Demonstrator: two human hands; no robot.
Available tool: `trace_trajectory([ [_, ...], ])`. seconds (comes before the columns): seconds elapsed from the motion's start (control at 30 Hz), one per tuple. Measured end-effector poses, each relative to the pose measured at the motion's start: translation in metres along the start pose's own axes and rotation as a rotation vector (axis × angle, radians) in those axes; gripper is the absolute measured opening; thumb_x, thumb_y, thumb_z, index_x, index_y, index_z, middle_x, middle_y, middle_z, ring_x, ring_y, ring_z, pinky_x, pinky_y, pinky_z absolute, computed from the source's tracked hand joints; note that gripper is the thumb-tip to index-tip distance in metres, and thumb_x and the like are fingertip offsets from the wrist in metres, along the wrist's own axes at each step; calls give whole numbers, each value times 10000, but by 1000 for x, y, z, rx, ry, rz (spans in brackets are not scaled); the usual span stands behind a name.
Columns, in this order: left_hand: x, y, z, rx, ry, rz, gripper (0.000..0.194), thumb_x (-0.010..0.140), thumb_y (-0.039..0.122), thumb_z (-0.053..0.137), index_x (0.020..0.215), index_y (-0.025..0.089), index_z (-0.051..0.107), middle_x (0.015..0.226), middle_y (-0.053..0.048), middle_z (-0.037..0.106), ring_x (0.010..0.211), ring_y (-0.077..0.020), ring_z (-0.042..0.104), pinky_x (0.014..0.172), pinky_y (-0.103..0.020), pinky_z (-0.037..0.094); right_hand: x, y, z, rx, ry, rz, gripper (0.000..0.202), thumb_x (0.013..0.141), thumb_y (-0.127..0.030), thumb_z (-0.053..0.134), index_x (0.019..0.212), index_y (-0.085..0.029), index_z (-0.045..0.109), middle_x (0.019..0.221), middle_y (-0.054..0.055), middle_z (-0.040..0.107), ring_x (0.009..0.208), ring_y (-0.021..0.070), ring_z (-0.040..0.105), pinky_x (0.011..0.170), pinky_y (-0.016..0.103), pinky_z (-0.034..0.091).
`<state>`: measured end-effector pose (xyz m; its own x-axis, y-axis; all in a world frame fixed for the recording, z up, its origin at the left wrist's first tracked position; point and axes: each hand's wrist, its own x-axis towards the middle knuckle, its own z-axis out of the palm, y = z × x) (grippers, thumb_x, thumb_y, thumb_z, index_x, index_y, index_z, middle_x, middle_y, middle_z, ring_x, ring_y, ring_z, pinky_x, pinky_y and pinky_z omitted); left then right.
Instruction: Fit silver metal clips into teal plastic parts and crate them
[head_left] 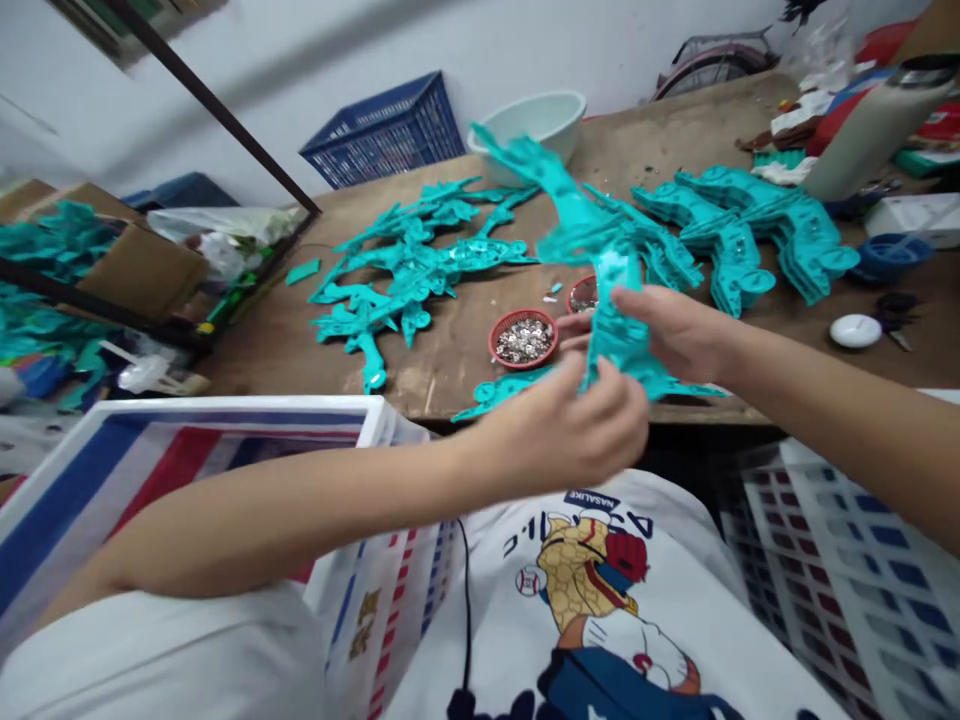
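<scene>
- The teal plastic piece [585, 225] is held up over the near part of the surface [450, 372], at about 2 o'clock from the middle of the view.
- The right hand [679, 325] grasps it, thumb on the near face, other fingers reaching behind.
- The left hand [589, 420] has curled fingers at its lower edge; blur hides whether they pinch it, so I cannot tell.
- From the piece, a red basket [492, 348] of small metal bits [525, 342] sits at 8 o'clock, a loose teal heap [420, 258] at 9, and stacked teal pieces [799, 230] at 3.
- The step in hand seems to be two-handed handling of this piece.
- The next move probably calls for a steady right-hand hold and careful left fingers, as the thin plastic could flex or slip.
</scene>
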<state>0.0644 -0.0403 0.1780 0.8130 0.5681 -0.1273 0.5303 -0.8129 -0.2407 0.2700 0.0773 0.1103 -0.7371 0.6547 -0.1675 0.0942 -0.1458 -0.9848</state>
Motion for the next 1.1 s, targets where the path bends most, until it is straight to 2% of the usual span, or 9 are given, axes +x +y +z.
trace_trajectory([
  [0.07,7,18,3,-93,7,115,554,1249,171,446,1659,466,674,1744,17,633,1660,-326,598,1387,-660,569,-7,-7,4,-163,27,59,575,1194,-621,619,1574,-194,675,1494,204,803,1295,350,829,1069,431,720],
  [0.13,-2,0,9,-139,53,27,657,1246,181,482,1749,603,516,1850,131,497,1824,-348,361,1476,-821,334,-13,-11,-2,-334,1,116,510,1140,-604,734,1477,-222,762,1327,152,861,1150,343,858,969,425,739],
  [0.23,-26,-55,29,-30,165,-359,662,1172,274,655,1810,360,500,1921,-50,417,1862,-489,177,1482,-879,160,-16,-12,-23,-548,-101,182,416,1105,-599,806,1342,-260,853,1133,94,882,996,310,859,861,407,726],
  [0.3,-38,-82,48,-6,148,-532,751,1095,257,723,1806,234,484,1828,-178,534,1791,-508,373,1475,-807,304,-12,-10,-37,-672,-167,234,400,1087,-620,841,1277,-270,880,1056,76,876,931,288,846,831,398,704],
  [0.4,-40,-89,77,-52,-118,-660,547,1096,298,676,1622,159,628,1458,-212,785,1431,-464,746,1212,-595,642,2,2,-51,-848,-209,199,387,1060,-577,894,1296,-271,885,1144,81,883,1014,289,841,889,391,681],
  [0.6,-16,-65,109,-111,-538,-705,395,1118,459,619,1325,173,797,1296,-225,835,1227,-449,827,972,-457,681,34,50,-57,-1305,-83,135,502,1093,-402,807,1529,-154,796,1423,160,829,1254,384,795,1022,432,615],
  [0.73,-1,-70,126,-146,-587,-694,430,1115,496,624,1299,178,847,1342,-224,837,1218,-434,832,963,-439,686,37,69,-53,-1395,-157,215,503,1132,-362,729,1559,-100,772,1476,208,791,1265,381,788,1035,421,599],
  [0.87,7,-77,138,-178,-580,-666,470,1131,534,623,1263,156,870,1255,-247,844,1189,-456,836,977,-478,693,36,74,-53,-1462,-145,246,792,1113,-454,798,1776,-71,591,1729,290,597,1492,465,682,1158,481,583],
  [1.1,10,-70,143,-238,-533,-659,445,1153,543,665,1231,157,871,1208,-252,848,1181,-450,839,983,-475,688,30,75,-47,-1515,-206,386,486,1057,-342,827,1438,-41,804,1387,250,803,1170,394,802,969,420,602],
])
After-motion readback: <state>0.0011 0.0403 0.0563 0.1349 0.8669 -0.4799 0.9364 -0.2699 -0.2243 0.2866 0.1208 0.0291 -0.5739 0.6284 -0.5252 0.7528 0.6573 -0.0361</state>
